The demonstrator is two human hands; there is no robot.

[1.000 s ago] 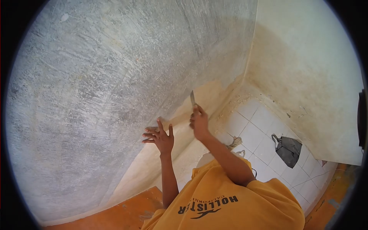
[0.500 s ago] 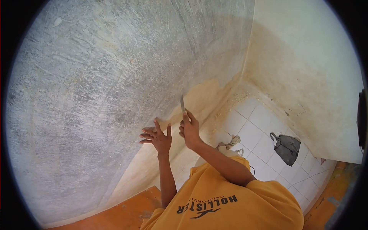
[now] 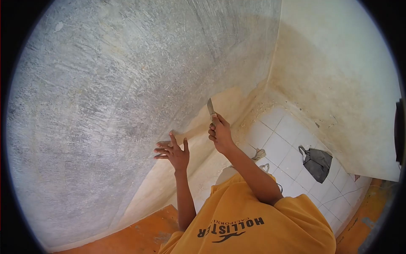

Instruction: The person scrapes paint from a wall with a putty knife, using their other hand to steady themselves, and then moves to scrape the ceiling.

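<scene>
My right hand (image 3: pixel 221 136) is closed round the handle of a scraper (image 3: pixel 210 106), its thin metal blade pointing up along the wall. Most of the handle is hidden by my fingers. The blade is close to the border between the rough grey wall surface (image 3: pixel 127 84) and a smooth beige patch (image 3: pixel 228 101); whether it touches is hard to tell. To the left, my left hand (image 3: pixel 175 155) is spread with its fingertips against the wall, holding nothing.
A second, stained cream wall (image 3: pixel 325 84) meets the grey one at a corner. On the white floor tiles (image 3: pixel 279 148) lie a dark grey bag (image 3: pixel 318 164), a crumpled beige cloth-like piece (image 3: pixel 259 154) and a thin cable. Crumbs line the floor's edge. An orange surface (image 3: pixel 144 226) shows below.
My right hand has moved right and slightly up along the wall with the scraper, whose blade now shows broader. My left hand has stayed nearly in place.
</scene>
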